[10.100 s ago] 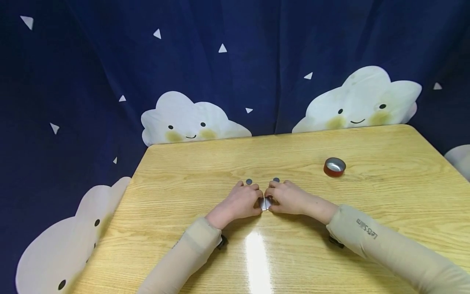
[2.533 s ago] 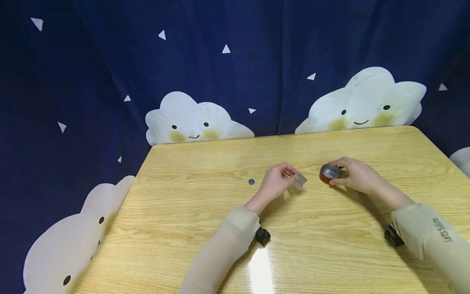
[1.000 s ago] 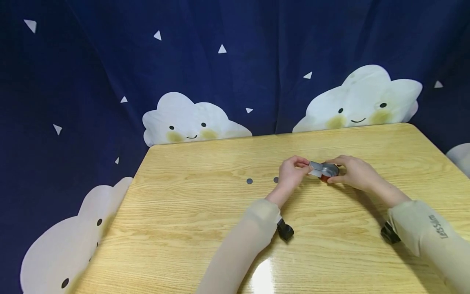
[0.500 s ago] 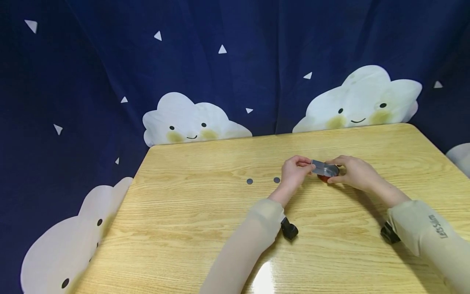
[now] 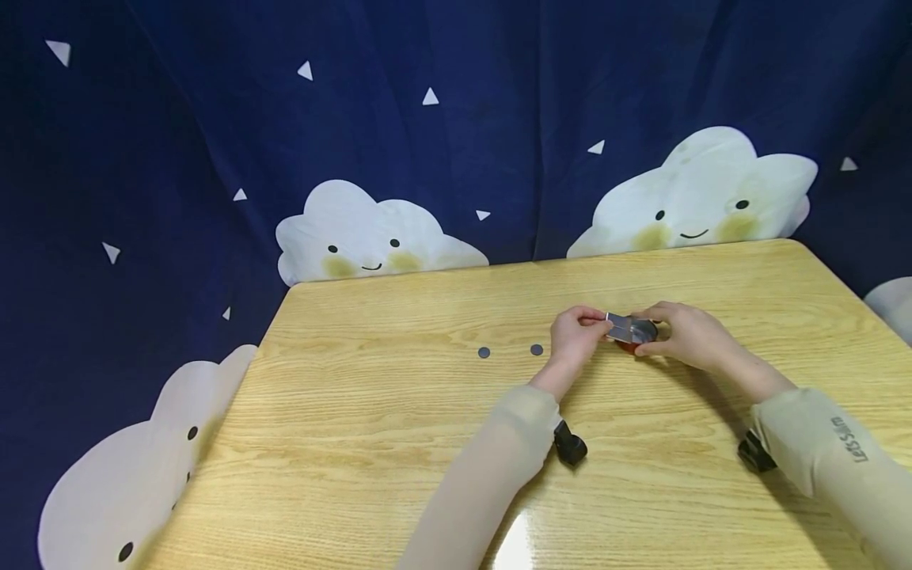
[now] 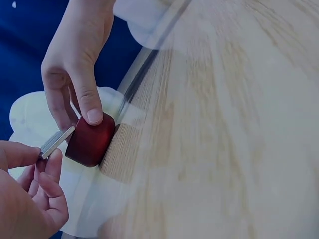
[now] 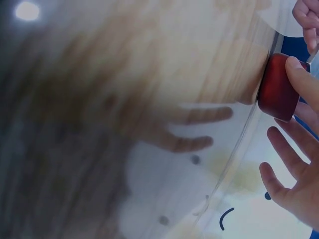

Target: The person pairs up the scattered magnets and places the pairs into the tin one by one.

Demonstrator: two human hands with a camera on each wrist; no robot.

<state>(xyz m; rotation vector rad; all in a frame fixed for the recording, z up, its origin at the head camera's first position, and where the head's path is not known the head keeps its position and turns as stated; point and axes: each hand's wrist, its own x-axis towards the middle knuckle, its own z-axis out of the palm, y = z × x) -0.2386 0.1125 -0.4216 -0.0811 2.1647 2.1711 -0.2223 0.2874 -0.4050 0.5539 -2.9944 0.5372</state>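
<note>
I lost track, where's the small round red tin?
In the head view the small round red tin sits right of the table's centre, held by the right hand, the left hand beside it.

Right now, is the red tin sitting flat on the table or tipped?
Flat, mouth up. The red tin rests on the table, with the left hand laying a metal piece across its rim.

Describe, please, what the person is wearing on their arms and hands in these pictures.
Both hands are bare: the left hand and the right hand wear no gloves or rings that show. Close-fitting beige sleeves reach the wrists; the right sleeve bears small dark lettering. A small black device sits under the left wrist, another under the right.
</note>
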